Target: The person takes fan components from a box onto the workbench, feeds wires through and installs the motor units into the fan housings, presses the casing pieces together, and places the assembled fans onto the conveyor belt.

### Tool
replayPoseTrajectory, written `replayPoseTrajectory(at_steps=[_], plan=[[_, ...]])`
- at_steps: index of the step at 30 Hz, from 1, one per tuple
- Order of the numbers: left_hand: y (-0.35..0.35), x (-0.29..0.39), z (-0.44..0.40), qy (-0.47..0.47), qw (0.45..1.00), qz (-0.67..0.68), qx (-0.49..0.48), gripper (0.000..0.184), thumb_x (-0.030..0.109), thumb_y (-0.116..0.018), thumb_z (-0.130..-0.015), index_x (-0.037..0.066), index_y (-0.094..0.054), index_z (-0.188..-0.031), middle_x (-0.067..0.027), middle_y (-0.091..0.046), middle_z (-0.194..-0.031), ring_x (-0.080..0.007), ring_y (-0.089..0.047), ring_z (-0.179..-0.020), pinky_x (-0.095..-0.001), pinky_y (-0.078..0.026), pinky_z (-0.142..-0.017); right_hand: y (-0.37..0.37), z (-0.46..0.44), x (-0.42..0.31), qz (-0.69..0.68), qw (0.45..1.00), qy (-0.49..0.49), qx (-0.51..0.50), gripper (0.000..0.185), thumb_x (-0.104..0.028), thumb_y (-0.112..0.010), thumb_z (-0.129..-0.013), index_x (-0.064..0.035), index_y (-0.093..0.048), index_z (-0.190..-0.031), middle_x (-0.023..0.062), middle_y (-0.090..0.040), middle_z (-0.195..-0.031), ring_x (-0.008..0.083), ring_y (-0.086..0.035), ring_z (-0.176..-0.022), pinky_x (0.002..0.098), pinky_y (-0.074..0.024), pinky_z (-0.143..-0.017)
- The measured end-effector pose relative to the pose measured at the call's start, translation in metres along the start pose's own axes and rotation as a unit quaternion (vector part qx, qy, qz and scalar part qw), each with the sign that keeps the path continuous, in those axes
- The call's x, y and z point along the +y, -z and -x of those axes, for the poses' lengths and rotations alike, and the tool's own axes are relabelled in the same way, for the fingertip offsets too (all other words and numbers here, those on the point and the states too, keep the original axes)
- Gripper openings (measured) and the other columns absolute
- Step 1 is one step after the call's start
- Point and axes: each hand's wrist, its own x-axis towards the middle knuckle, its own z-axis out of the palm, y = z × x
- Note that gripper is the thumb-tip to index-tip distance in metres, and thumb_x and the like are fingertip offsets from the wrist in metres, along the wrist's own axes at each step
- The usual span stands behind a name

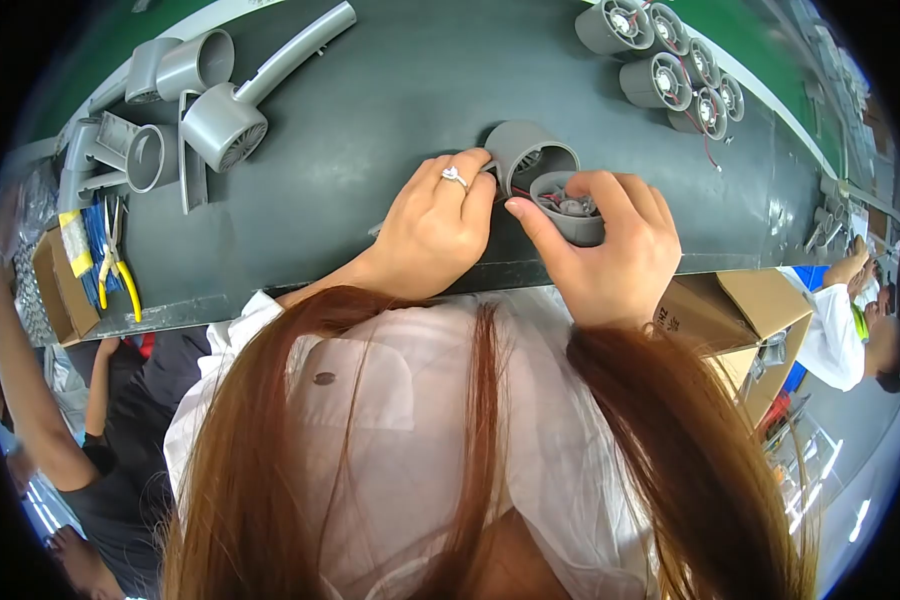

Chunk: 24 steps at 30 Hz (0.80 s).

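My left hand has its fingers closed on the near left edge of a grey housing, whose round opening faces me. Between the thumb and fingers of my right hand is a round grey fan unit, tilted, with wiring inside its ring. The fan unit sits right in front of the housing's opening and overlaps its lower edge. A bit of red wire shows between the two parts. The fingertips of my left hand are partly hidden behind the housing's edge.
Several grey fan units with red wires stand at the back right. Grey housings with handles lie at the back left. Yellow-handled pliers are near the left front edge. Cardboard boxes and other people flank the bench.
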Motion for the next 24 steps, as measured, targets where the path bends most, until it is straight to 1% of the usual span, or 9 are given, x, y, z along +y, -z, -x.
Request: replayPoseTrajectory(at_steps=[6, 7, 9, 12, 15, 16, 20, 23, 24], plan=[[0.002, 0.002, -0.003, 0.137, 0.982, 0.074, -0.103, 0.024, -0.006, -0.057, -0.073, -0.003, -0.047, -0.094, -0.0211, -0.059, -0.090, -0.0357, -0.061, -0.077, -0.0420, -0.050, -0.067, -0.008, -0.005, 0.004, 0.101, 0.957, 0.223, 0.158, 0.022, -0.028, -0.070, -0.077, -0.0088, -0.061, -0.076, 0.0088, -0.064, -0.085, 0.0212, -0.051, -0.066, 0.0308, -0.0427, -0.056], [0.006, 0.003, -0.006, 0.153, 0.978, 0.078, -0.115, 0.024, -0.006, -0.057, -0.073, -0.003, -0.046, -0.095, -0.0208, -0.060, -0.088, -0.0364, -0.062, -0.076, -0.0428, -0.050, -0.065, -0.017, -0.003, 0.004, 0.123, 0.940, 0.244, 0.203, 0.017, -0.024, -0.063, -0.082, -0.0087, -0.061, -0.075, 0.0119, -0.066, -0.095, 0.0198, -0.050, -0.067, 0.0293, -0.0424, -0.057], [0.008, 0.003, -0.006, 0.163, 0.973, 0.085, -0.138, 0.026, -0.005, -0.058, -0.074, -0.002, -0.046, -0.096, -0.0201, -0.061, -0.084, -0.0373, -0.062, -0.074, -0.0440, -0.050, -0.063, -0.020, -0.002, 0.004, 0.125, 0.916, 0.307, 0.227, 0.016, -0.023, -0.064, -0.081, -0.0093, -0.060, -0.073, 0.0125, -0.067, -0.095, 0.0207, -0.050, -0.067, 0.0289, -0.0431, -0.057], [0.010, -0.002, -0.005, 0.145, 0.972, 0.104, -0.154, 0.027, -0.005, -0.058, -0.073, -0.001, -0.046, -0.097, -0.0195, -0.061, -0.078, -0.0382, -0.062, -0.073, -0.0447, -0.050, -0.062, -0.030, 0.001, 0.002, 0.093, 0.912, 0.324, 0.232, 0.017, -0.024, -0.069, -0.077, -0.0102, -0.059, -0.072, 0.0131, -0.068, -0.098, 0.0217, -0.052, -0.071, 0.0299, -0.0448, -0.058], [0.010, -0.003, -0.004, 0.124, 0.972, 0.147, -0.139, 0.025, -0.004, -0.058, -0.073, -0.001, -0.047, -0.096, -0.0200, -0.061, -0.077, -0.0385, -0.062, -0.073, -0.0444, -0.050, -0.063, -0.035, -0.001, 0.008, -0.063, 0.941, 0.263, 0.205, 0.026, -0.029, -0.077, -0.071, -0.0112, -0.058, -0.074, 0.0143, -0.069, -0.100, 0.0229, -0.053, -0.076, 0.0315, -0.0468, -0.062], [0.008, -0.003, -0.003, 0.114, 0.972, 0.157, -0.130, 0.024, -0.004, -0.058, -0.074, -0.001, -0.047, -0.095, -0.0199, -0.061, -0.077, -0.0383, -0.062, -0.073, -0.0441, -0.050, -0.063, -0.034, 0.000, 0.010, -0.106, 0.944, 0.228, 0.212, 0.037, -0.034, -0.083, -0.062, -0.0112, -0.058, -0.077, 0.0165, -0.068, -0.103, 0.0248, -0.055, -0.080, 0.0322, -0.0485, -0.067], [0.010, -0.006, -0.003, 0.075, 0.989, 0.080, -0.103, 0.018, 0.000, -0.058, -0.075, 0.000, -0.049, -0.091, -0.0183, -0.062, -0.078, -0.0349, -0.063, -0.070, -0.0422, -0.051, -0.062, -0.048, 0.007, 0.016, -0.176, 0.937, 0.216, 0.211, 0.051, -0.035, -0.090, -0.056, -0.0100, -0.057, -0.087, 0.0265, -0.066, -0.106, 0.0297, -0.061, -0.090, 0.0353, -0.0459, -0.082], [0.007, -0.006, -0.001, 0.047, 0.994, -0.047, -0.091, 0.016, 0.003, -0.059, -0.074, 0.001, -0.051, -0.088, -0.0148, -0.061, -0.077, -0.0289, -0.063, -0.068, -0.0383, -0.051, -0.060, -0.055, 0.014, 0.018, -0.228, 0.939, 0.157, 0.204, 0.042, -0.026, -0.091, -0.055, -0.0100, -0.059, -0.078, 0.0161, -0.067, -0.111, 0.0278, -0.057, -0.090, 0.0337, -0.0496, -0.077], [0.007, -0.006, 0.000, 0.034, 0.994, -0.066, -0.079, 0.018, 0.003, -0.060, -0.074, 0.001, -0.052, -0.091, -0.0139, -0.061, -0.078, -0.0283, -0.063, -0.068, -0.0377, -0.051, -0.060, -0.054, 0.017, 0.021, -0.215, 0.942, 0.166, 0.197, 0.044, -0.022, -0.091, -0.055, -0.0084, -0.059, -0.082, 0.0164, -0.066, -0.112, 0.0292, -0.058, -0.092, 0.0354, -0.0498, -0.079]])
